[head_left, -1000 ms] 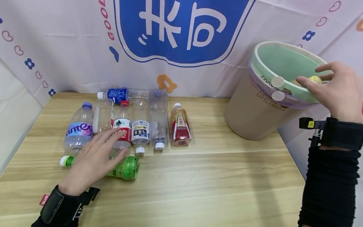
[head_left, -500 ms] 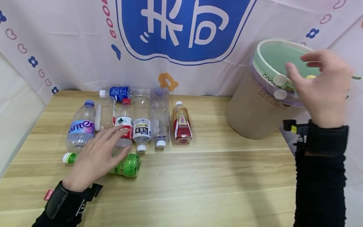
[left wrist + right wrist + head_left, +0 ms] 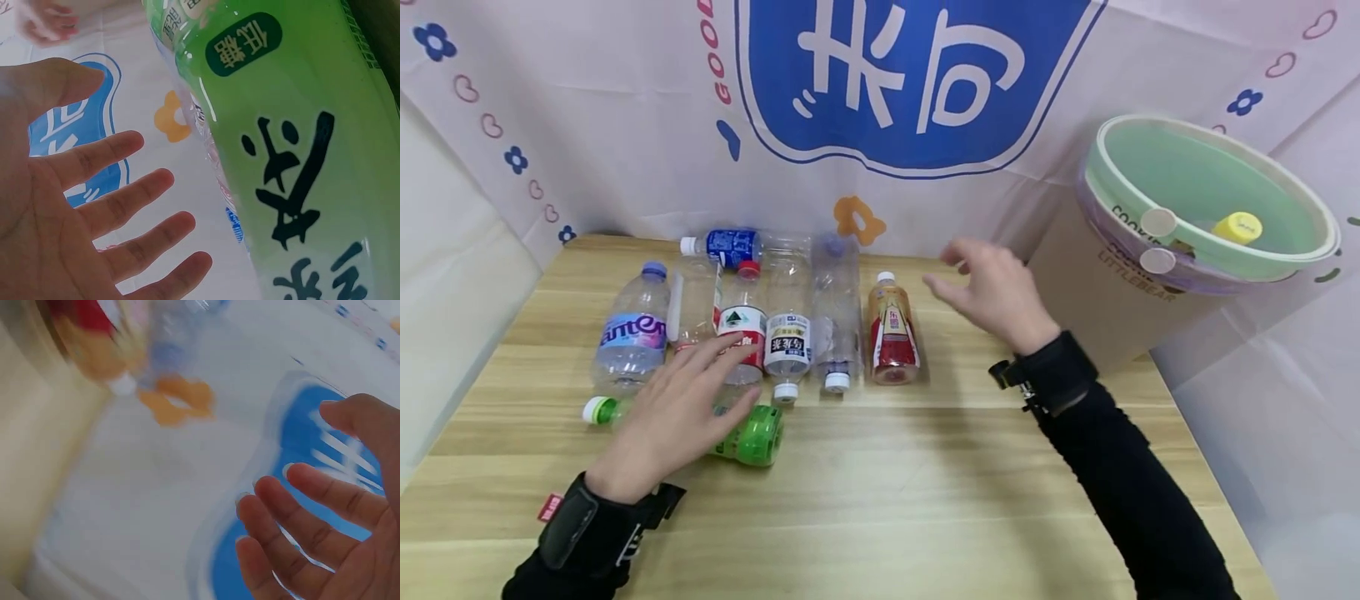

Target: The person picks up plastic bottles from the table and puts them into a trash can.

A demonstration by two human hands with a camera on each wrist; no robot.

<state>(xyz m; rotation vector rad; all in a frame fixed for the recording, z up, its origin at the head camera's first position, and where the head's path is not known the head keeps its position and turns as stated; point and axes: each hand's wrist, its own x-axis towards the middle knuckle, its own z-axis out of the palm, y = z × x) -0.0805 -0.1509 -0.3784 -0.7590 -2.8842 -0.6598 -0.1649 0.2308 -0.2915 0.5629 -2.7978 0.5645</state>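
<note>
My left hand (image 3: 681, 408), fingers spread, hovers over a green bottle (image 3: 752, 435) lying on its side with its white cap to the left. In the left wrist view the palm is bare and the green bottle (image 3: 281, 150) fills the right side. My right hand (image 3: 996, 292) holds nothing, its fingers loosely bent, just right of a bottle with a red and gold label (image 3: 893, 333). Seen from the right wrist, that bottle (image 3: 94, 337) is blurred, apart from the fingers. Left of it lie several clear plastic bottles, among them a red-capped one (image 3: 743, 325) and a blue-capped one (image 3: 631, 333).
At the right stands a tall beige bin (image 3: 1097, 292) with a green inner rim; a yellow-capped item (image 3: 1238, 227) pokes up inside it. A blue-labelled bottle (image 3: 733, 247) lies along the back of the wooden table (image 3: 880, 517). Behind hangs a printed white cloth (image 3: 625, 108).
My right hand has come away from the bin, leftward and down to beside the red and gold bottle, leaving the yellow-capped item in the bin. The left hand stays over the green bottle.
</note>
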